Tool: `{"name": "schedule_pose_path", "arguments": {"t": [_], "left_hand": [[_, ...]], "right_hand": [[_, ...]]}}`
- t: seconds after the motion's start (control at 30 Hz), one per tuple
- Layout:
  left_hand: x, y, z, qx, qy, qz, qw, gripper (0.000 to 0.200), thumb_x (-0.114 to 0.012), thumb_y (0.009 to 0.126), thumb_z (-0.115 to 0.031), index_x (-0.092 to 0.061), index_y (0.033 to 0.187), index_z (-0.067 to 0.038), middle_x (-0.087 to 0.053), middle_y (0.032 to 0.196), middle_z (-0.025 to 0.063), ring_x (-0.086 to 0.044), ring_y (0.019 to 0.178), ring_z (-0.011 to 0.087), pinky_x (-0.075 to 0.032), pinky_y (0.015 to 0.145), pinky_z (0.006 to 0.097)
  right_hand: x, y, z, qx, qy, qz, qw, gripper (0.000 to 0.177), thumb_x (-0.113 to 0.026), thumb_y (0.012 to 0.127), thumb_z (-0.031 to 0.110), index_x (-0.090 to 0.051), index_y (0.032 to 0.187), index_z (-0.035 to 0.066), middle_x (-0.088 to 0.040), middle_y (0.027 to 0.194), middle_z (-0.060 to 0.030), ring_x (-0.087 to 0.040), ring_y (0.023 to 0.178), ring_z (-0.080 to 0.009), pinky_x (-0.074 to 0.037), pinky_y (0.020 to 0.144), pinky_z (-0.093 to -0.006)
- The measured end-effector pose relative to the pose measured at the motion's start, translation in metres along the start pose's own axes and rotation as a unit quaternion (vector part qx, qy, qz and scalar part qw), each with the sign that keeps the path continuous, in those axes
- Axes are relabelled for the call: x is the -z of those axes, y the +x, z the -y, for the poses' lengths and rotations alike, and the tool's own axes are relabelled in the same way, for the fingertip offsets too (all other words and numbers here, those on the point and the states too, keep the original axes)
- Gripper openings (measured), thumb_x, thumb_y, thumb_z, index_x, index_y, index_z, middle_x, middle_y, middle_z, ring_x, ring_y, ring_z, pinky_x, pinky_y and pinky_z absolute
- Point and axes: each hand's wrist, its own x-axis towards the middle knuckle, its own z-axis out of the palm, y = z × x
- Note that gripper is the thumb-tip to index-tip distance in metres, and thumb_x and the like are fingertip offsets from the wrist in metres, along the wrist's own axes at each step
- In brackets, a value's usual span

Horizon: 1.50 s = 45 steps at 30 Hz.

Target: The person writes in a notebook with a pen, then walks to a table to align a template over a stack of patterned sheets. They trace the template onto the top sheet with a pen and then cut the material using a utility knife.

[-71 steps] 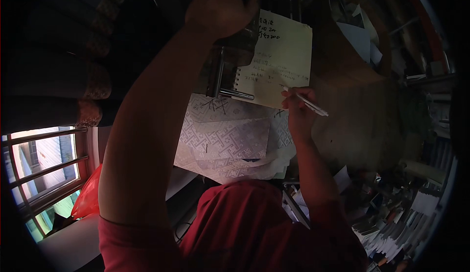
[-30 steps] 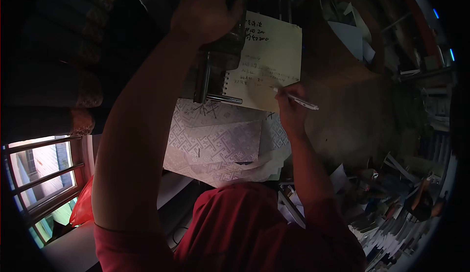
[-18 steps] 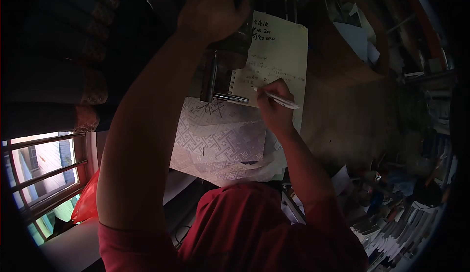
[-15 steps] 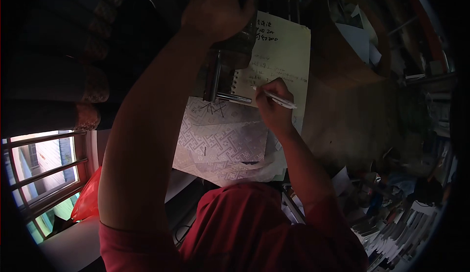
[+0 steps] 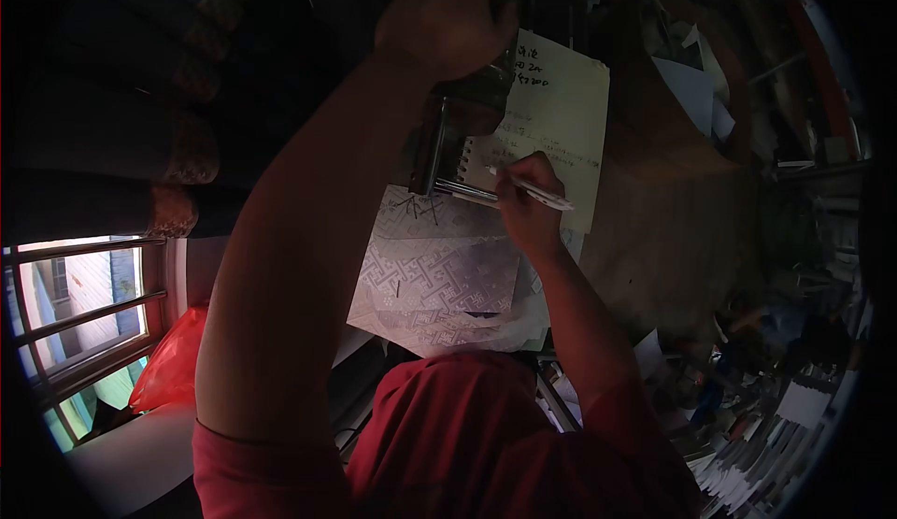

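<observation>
Cream notepad (image 5: 561,117) at the tabletop's (image 5: 673,220) left edge: writing grip.
My right hand (image 5: 525,213) pinches the pen (image 5: 540,192), tip on the page; my left hand (image 5: 448,14) clamps the metal fixture (image 5: 439,141) alongside, probably as a brace.

To the right of your right hand (image 5: 528,213), past the pen (image 5: 547,195) it grips, the bench (image 5: 673,220) is bare and gives a hand room to pass. Just to its left, the metal device (image 5: 439,145) gripped by your left hand (image 5: 448,14) blocks the way at the edge of the notepad (image 5: 565,108). Nearer you, patterned sheets (image 5: 439,276) lie flat. Loose papers (image 5: 693,91) crowd the far right.
</observation>
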Motion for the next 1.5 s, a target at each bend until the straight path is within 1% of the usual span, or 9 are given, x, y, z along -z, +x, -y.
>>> {"name": "schedule_pose_path", "arguments": {"t": [0.23,0.3,0.5,0.8,0.9,1.0,1.33,1.4,1.5], "left_hand": [[0.004,0.001,-0.006,0.038,0.003,0.037,0.999,0.040,-0.068,0.092,-0.037,-0.070,0.123,-0.012,-0.063,0.137,0.0149,-0.058,0.130,0.0320,-0.048,0.110,0.0423],[0.005,0.001,-0.005,0.032,0.003,0.036,0.999,0.041,-0.067,0.092,-0.037,-0.070,0.124,-0.012,-0.063,0.138,0.0145,-0.058,0.130,0.0317,-0.048,0.110,0.0421],[0.008,0.002,-0.009,0.041,0.011,0.050,0.998,0.042,-0.065,0.093,-0.038,-0.069,0.126,-0.013,-0.062,0.140,0.0139,-0.057,0.131,0.0308,-0.047,0.111,0.0416],[0.008,0.003,-0.008,0.045,0.002,0.054,0.998,0.042,-0.065,0.093,-0.037,-0.070,0.125,-0.012,-0.062,0.139,0.0145,-0.057,0.131,0.0311,-0.046,0.112,0.0415],[0.008,0.003,-0.008,0.040,0.006,0.054,0.998,0.041,-0.065,0.093,-0.037,-0.070,0.125,-0.012,-0.062,0.139,0.0146,-0.057,0.131,0.0311,-0.046,0.112,0.0417],[0.006,0.003,-0.007,0.035,0.005,0.049,0.998,0.041,-0.066,0.093,-0.037,-0.070,0.125,-0.011,-0.062,0.139,0.0146,-0.057,0.131,0.0312,-0.046,0.112,0.0418],[0.005,0.002,-0.004,0.026,0.006,0.044,0.999,0.041,-0.067,0.092,-0.037,-0.070,0.124,-0.012,-0.062,0.139,0.0144,-0.057,0.132,0.0312,-0.046,0.112,0.0417],[0.004,0.001,-0.005,0.033,-0.001,0.038,0.999,0.041,-0.067,0.092,-0.037,-0.070,0.124,-0.012,-0.062,0.139,0.0143,-0.057,0.131,0.0313,-0.046,0.112,0.0417],[0.002,-0.001,-0.004,0.035,-0.004,0.026,0.999,0.041,-0.068,0.091,-0.038,-0.070,0.124,-0.012,-0.063,0.138,0.0141,-0.057,0.131,0.0314,-0.046,0.112,0.0416]], "right_hand": [[-0.001,0.000,0.000,0.027,0.014,0.001,1.000,0.010,-0.063,0.092,-0.004,-0.055,0.093,0.001,-0.068,0.083,-0.0061,-0.060,0.072,-0.0057,-0.050,0.061,-0.0233],[-0.004,0.001,-0.011,0.049,0.017,-0.018,0.999,0.012,-0.065,0.085,-0.004,-0.055,0.089,0.002,-0.061,0.067,-0.0050,-0.060,0.060,-0.0094,-0.049,0.055,-0.0268],[-0.006,0.002,-0.014,0.081,-0.024,-0.032,0.996,0.014,-0.066,0.084,-0.004,-0.055,0.089,0.003,-0.059,0.065,-0.0065,-0.057,0.055,-0.0133,-0.048,0.054,-0.0286],[-0.004,0.002,-0.007,0.048,-0.001,-0.024,0.999,0.016,-0.066,0.081,-0.005,-0.054,0.088,0.003,-0.059,0.066,-0.0059,-0.056,0.056,-0.0114,-0.047,0.054,-0.0280],[-0.005,0.003,-0.014,0.076,-0.010,-0.027,0.997,0.017,-0.067,0.081,-0.004,-0.053,0.087,0.004,-0.059,0.067,-0.0061,-0.056,0.056,-0.0111,-0.047,0.054,-0.0280],[-0.003,0.002,-0.013,0.055,-0.020,-0.016,0.998,0.017,-0.067,0.081,-0.004,-0.053,0.087,0.004,-0.062,0.070,-0.0069,-0.057,0.057,-0.0110,-0.048,0.054,-0.0284],[-0.003,0.002,-0.009,0.053,-0.013,-0.013,0.998,0.018,-0.066,0.080,-0.006,-0.052,0.089,0.003,-0.065,0.073,-0.0086,-0.059,0.059,-0.0119,-0.050,0.057,-0.0280],[-0.004,0.002,-0.014,0.088,-0.010,-0.018,0.996,0.020,-0.065,0.080,-0.007,-0.051,0.088,0.004,-0.063,0.071,-0.0078,-0.059,0.059,-0.0123,-0.050,0.057,-0.0281],[-0.004,0.002,-0.014,0.066,-0.007,-0.014,0.998,0.020,-0.065,0.080,-0.008,-0.050,0.087,0.004,-0.059,0.068,-0.0061,-0.057,0.059,-0.0119,-0.049,0.057,-0.0280]]}}
